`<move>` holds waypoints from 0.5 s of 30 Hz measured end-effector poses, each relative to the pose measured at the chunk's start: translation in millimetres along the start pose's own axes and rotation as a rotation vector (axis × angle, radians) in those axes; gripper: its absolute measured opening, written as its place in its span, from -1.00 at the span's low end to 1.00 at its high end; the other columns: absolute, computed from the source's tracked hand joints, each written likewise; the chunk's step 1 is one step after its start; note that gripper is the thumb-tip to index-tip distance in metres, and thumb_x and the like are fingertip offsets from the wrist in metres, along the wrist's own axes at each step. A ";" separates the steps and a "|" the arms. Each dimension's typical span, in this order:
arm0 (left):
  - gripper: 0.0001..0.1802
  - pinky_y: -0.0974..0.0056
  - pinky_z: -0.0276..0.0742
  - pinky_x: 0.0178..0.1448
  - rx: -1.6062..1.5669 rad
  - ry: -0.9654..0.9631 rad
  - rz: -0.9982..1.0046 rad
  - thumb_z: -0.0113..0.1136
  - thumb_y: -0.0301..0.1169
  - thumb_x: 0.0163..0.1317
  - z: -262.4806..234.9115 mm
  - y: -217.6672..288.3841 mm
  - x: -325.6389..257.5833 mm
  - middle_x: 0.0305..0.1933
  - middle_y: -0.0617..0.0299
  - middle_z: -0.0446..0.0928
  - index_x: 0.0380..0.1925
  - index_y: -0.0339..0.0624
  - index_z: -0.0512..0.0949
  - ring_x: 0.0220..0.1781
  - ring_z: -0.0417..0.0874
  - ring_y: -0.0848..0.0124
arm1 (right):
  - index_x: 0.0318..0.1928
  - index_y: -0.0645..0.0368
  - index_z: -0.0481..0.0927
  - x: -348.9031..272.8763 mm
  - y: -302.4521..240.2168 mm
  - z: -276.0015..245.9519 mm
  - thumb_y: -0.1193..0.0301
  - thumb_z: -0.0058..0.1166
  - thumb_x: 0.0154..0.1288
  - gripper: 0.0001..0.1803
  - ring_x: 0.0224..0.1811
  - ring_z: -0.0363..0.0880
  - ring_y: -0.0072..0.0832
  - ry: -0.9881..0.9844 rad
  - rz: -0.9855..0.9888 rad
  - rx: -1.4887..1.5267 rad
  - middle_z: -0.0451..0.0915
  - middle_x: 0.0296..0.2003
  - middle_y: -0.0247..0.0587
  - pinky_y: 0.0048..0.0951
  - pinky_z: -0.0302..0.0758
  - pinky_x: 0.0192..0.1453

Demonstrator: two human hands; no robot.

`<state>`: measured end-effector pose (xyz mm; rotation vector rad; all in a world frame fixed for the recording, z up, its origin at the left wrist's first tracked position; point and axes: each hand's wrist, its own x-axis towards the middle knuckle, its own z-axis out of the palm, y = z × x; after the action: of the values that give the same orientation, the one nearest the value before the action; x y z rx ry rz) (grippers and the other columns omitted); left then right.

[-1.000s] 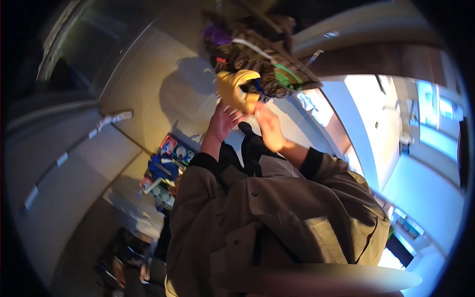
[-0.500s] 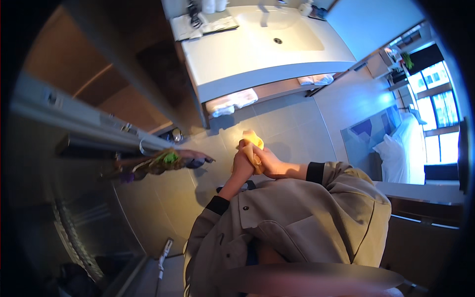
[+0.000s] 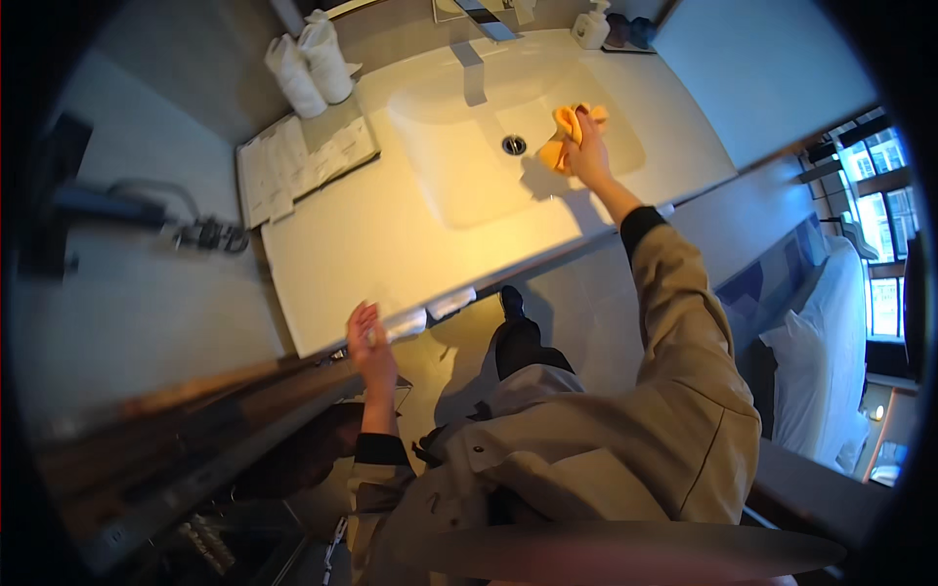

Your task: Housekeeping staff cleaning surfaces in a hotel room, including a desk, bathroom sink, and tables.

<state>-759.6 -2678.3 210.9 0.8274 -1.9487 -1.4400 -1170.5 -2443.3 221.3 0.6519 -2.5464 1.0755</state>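
Right hand (image 3: 589,156) gripping an orange cloth (image 3: 567,132) in its fingers inside the sink (image 3: 459,176) (upper centre, beside the drain (image 3: 514,145)); left hand (image 3: 369,342) resting, fingers curled, on the table (image 3: 391,244) edge

The right hand (image 3: 589,156) presses a crumpled orange cloth (image 3: 567,135) inside the white sink bowl (image 3: 459,166), right of the round drain (image 3: 514,145). The left hand (image 3: 368,342) grips the near counter edge (image 3: 322,332).

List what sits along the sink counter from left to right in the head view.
Rolled white towels → folded white cloths → faucet → drain → orange cloth under the right hand → soap dispenser.
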 end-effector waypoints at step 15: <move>-0.73 0.07 0.29 0.05 0.853 0.260 0.105 -0.11 -0.59 0.07 74.2 -7.2 66.7 -0.09 -0.02 0.41 -0.19 -0.32 0.46 -0.05 0.40 0.07 | -0.02 0.33 0.36 172.2 49.9 279.8 0.23 0.05 0.06 -0.47 0.27 0.04 0.11 0.663 0.354 0.321 0.12 0.16 0.44 -0.01 -0.02 0.32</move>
<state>-857.3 -2685.6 190.7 1.1651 -2.3387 -0.3572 -1369.8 -2667.2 78.0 -0.1093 -1.9561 1.5234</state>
